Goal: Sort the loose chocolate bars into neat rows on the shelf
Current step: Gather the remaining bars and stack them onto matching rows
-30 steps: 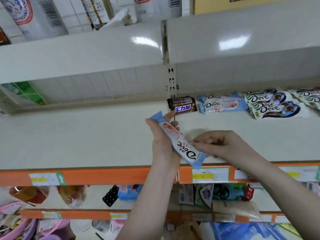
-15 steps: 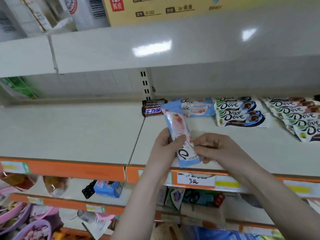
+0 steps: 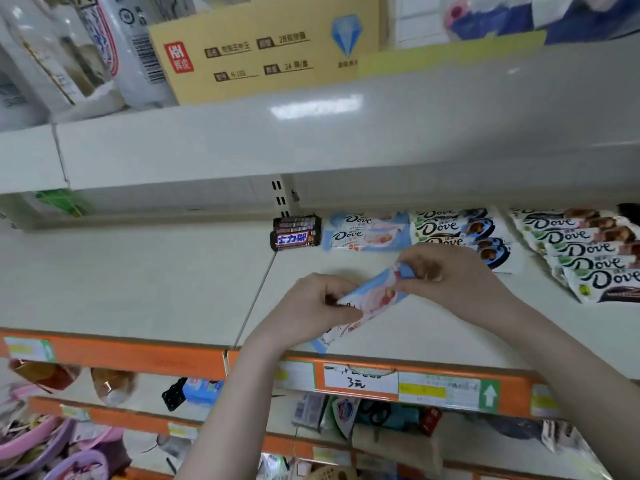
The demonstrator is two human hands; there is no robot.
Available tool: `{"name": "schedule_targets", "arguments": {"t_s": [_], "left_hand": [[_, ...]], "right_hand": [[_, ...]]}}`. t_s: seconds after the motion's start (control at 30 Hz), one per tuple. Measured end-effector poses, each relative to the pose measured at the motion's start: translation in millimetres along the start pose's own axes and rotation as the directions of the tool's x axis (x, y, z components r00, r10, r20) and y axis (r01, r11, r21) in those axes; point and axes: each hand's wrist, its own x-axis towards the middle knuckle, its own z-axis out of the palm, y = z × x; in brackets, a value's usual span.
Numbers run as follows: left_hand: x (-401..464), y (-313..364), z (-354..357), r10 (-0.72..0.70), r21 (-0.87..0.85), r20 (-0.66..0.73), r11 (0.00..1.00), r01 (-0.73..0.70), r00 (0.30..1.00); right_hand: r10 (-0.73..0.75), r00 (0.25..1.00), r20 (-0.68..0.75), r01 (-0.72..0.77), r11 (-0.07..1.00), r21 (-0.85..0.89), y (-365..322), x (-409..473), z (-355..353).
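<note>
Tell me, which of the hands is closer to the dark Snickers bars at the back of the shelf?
Left. The left hand sits in front of the Snickers bars, slightly to their right. The right hand is farther right, in front of the white Dove bars. Both hold the blue Dove bar.

Both forearms reach up; left hand [image 3: 313, 308] and right hand [image 3: 446, 275] seemingly pinch with curled fingers

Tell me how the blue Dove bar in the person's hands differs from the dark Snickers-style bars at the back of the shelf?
The held blue bar has a pale blue and white wrapper; the dark bars are brown-black with a blue and white label. The blue bar is gripped at both ends by the left hand and right hand and slants above the shelf; the dark bars lie flat, stacked by the back wall. Both are wrapped bars.
</note>
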Motion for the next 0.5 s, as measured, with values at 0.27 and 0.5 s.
{"name": "schedule_targets", "arguments": {"t_s": [0.27, 0.5], "left_hand": [[22.6, -20.2, -25.6, -0.025, -0.146, 0.041, 0.989, 0.031, 0.999], [69.6, -35.5, -47.0, 0.031, 0.115, -0.168, 0.993, -0.012, 0.985]], "right_hand": [[0.067, 0.996, 0.065, -0.058, 0.991, -0.124, 9.0, 17.5, 7.4], [0.193, 0.976, -0.105, -0.207, 0.967, -0.149, 30.4, 53.4, 21.7]]}}
